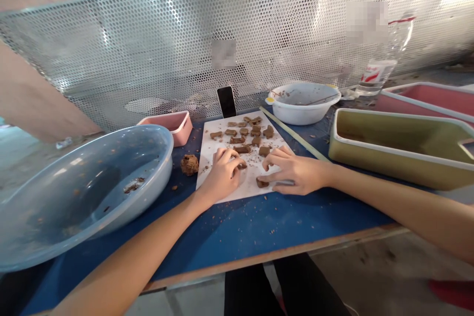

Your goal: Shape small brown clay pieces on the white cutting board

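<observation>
Centrally, clay pieces: many small brown clay pieces point(242, 149) are spread in loose rows on a white sheet point(252, 195), mostly on its middle and far parts; crumbs are scattered among them.
Long axes: the two longest bars in the middle are laid crosswise, left to right; the blockier ones are turned at mixed angles.
Left hand: above the sheet's left part, the left hand point(224, 173) is held with bent fingers directed away and rightward; a piece is partly covered at the fingertips, and whether it is gripped cannot be told.
Right hand: the right hand point(292, 173) is directed leftward, open, with fingers spread and bent; a near clay piece point(262, 183) is touched by the index fingertip, its long axis seemingly set crosswise, though partly hidden.
Sheet: its long sides are run away from the near edge of the blue tabletop point(237, 237).
Left side: a rough clay lump point(189, 164) is set between the sheet and a large blue basin point(159, 145).
Far end: a smartphone point(226, 101) is propped upright near a perforated metal screen point(177, 49).
Right side: a pale strip point(296, 136) is laid slantwise, its near end by the right forearm; an olive planter point(392, 150) is placed beyond it.
</observation>
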`<control>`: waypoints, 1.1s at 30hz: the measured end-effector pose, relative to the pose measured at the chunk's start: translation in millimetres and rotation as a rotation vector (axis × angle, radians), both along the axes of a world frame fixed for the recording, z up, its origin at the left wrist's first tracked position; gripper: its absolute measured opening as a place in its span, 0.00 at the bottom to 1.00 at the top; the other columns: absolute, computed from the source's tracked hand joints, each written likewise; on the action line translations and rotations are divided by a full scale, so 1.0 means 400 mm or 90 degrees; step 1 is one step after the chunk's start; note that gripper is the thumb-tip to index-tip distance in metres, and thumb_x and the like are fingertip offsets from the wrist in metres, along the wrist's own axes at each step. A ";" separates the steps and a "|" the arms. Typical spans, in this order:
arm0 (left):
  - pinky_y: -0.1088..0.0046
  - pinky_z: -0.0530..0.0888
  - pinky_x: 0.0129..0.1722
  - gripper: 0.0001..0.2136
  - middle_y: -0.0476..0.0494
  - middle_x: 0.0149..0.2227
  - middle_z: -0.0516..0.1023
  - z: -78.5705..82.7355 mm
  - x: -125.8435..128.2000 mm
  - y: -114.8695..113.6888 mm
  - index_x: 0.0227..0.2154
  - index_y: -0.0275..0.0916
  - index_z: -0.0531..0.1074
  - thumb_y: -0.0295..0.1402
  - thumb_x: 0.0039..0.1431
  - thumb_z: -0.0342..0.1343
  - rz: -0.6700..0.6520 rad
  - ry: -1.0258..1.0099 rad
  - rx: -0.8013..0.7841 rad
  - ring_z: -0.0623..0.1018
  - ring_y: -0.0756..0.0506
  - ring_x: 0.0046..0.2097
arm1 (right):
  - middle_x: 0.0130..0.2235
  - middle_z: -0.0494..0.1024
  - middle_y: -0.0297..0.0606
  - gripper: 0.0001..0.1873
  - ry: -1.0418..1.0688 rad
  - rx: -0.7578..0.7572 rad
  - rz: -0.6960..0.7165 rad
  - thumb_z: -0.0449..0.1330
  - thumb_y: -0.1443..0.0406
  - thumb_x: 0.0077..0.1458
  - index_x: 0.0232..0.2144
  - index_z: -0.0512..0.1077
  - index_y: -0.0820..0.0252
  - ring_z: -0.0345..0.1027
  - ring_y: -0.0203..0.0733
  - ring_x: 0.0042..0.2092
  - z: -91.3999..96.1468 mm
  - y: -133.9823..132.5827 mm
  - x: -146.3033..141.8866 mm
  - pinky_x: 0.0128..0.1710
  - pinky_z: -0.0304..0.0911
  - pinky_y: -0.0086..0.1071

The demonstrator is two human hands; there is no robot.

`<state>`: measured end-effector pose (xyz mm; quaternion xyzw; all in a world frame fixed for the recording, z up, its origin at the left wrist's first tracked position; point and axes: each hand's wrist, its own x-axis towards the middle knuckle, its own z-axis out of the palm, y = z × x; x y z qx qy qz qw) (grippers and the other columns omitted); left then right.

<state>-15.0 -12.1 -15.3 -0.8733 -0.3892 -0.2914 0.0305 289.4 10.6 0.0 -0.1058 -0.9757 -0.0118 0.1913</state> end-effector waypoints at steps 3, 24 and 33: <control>0.51 0.75 0.58 0.16 0.38 0.48 0.75 -0.002 0.000 0.001 0.43 0.40 0.81 0.16 0.64 0.53 0.001 -0.002 0.003 0.70 0.36 0.55 | 0.51 0.73 0.47 0.14 0.034 0.017 -0.013 0.59 0.60 0.74 0.51 0.85 0.53 0.65 0.52 0.53 -0.005 0.004 0.004 0.55 0.58 0.48; 0.51 0.74 0.59 0.15 0.37 0.50 0.75 -0.006 -0.001 0.003 0.44 0.41 0.81 0.18 0.66 0.53 0.004 0.014 -0.002 0.70 0.35 0.57 | 0.53 0.73 0.48 0.15 0.060 0.033 0.005 0.59 0.60 0.76 0.55 0.83 0.54 0.64 0.52 0.54 -0.013 0.016 0.005 0.56 0.57 0.47; 0.47 0.73 0.61 0.18 0.35 0.54 0.75 -0.014 0.000 0.005 0.60 0.37 0.75 0.27 0.69 0.57 0.054 0.053 0.000 0.70 0.32 0.58 | 0.51 0.75 0.46 0.15 0.073 0.032 0.011 0.58 0.62 0.75 0.39 0.83 0.58 0.65 0.49 0.52 0.005 0.009 0.011 0.55 0.52 0.46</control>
